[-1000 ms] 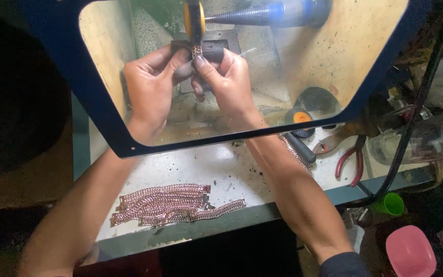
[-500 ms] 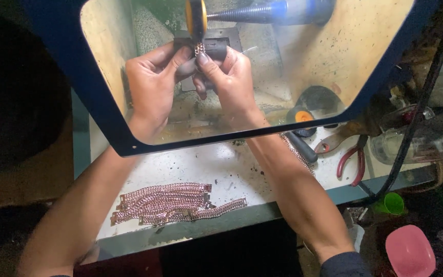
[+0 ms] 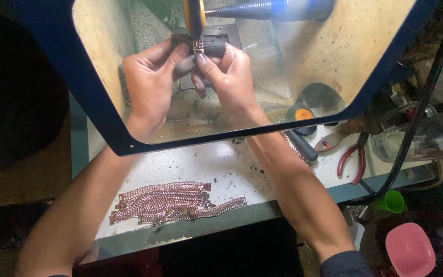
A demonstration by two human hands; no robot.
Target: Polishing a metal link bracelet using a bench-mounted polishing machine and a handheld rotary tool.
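Observation:
Behind a clear shield with a blue frame (image 3: 98, 123), my left hand (image 3: 152, 82) and my right hand (image 3: 226, 77) together grip a dark block (image 3: 212, 47) with a pink chain bracelet (image 3: 198, 47) wrapped over it. The bracelet is pressed up against a spinning yellow-edged polishing wheel (image 3: 195, 15) on a threaded spindle (image 3: 242, 9). Both hands' fingertips pinch the block from either side, just under the wheel.
Several pink chain bracelets (image 3: 170, 201) lie piled on the white bench (image 3: 232, 169) near its front edge. Red-handled pliers (image 3: 352, 156), a black-handled tool (image 3: 301, 146), an orange-topped disc (image 3: 301, 114) and a glass jar (image 3: 401, 141) sit right. A green cup (image 3: 391, 201) and pink bowl (image 3: 410, 249) are lower right.
Both hands have stayed at the wheel, shifting the block and bracelet slightly up against it. The pile of bracelets has not moved.

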